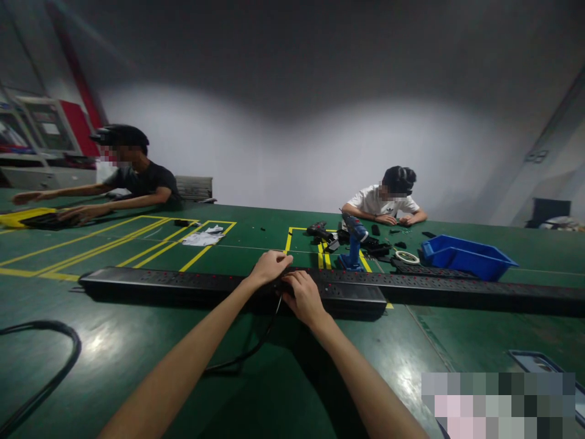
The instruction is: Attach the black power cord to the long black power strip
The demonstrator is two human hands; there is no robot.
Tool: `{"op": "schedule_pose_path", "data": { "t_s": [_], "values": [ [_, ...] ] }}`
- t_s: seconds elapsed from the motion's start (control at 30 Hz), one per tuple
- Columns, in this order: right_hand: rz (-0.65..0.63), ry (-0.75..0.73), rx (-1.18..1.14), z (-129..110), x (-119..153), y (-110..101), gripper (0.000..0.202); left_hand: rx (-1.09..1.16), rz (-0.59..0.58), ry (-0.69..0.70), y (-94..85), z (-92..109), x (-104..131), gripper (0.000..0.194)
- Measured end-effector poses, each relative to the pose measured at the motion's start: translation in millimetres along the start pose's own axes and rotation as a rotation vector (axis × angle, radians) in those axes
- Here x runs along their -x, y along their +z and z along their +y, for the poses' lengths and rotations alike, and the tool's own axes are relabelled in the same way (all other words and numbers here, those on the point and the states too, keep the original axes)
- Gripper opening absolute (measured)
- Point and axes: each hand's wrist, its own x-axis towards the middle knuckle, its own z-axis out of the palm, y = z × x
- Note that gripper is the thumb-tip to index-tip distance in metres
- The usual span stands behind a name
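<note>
A long black power strip [173, 281] with rows of sockets and small red marks lies crosswise on the green table before me. My left hand [273, 266] rests at its middle, fingers curled; whatever they grip is hidden. Close beside it, my right hand [302, 297] is closed around the upper end of a thin black cable [262, 342], at the strip's front side. From there the cable hangs down and runs left along the tabletop. Where its end meets the strip is covered by my fingers. A second long black power strip [479, 292] lies just behind, reaching to the right.
Behind the strips are a blue cordless drill [355, 241], a blue bin [466, 255], a tape roll [406, 257] and white papers [203, 236]. A thick cable loop [68, 341] lies front left. Two people [137, 177] sit across the table, one reaching over a yellow tray [16, 218].
</note>
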Motion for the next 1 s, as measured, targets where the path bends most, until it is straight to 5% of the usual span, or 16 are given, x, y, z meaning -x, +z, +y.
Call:
{"op": "schedule_pose_path", "data": {
  "t_s": [0.17, 0.3, 0.47, 1.0],
  "values": [
    [-0.126, 0.019, 0.114, -5.8, -10.0, -6.3, 0.032, -0.087, -0.112, 0.058, -9.5, 19.6, 25.7, 0.056],
    [-0.192, 0.047, 0.155, -15.2, -14.0, -10.0, 0.039, -0.247, -0.041, 0.062, -3.2, 37.0, 38.5, 0.050],
    [-0.265, 0.096, 0.240, -21.1, -19.2, -12.1, 0.033, -0.304, -0.035, 0.087, -2.8, 35.2, 42.3, 0.053],
    [-0.067, 0.118, 0.133, -20.3, 9.1, 10.0, 0.030, -0.474, -0.150, 0.146, 3.3, 41.6, 45.4, 0.054]
  ]
}}
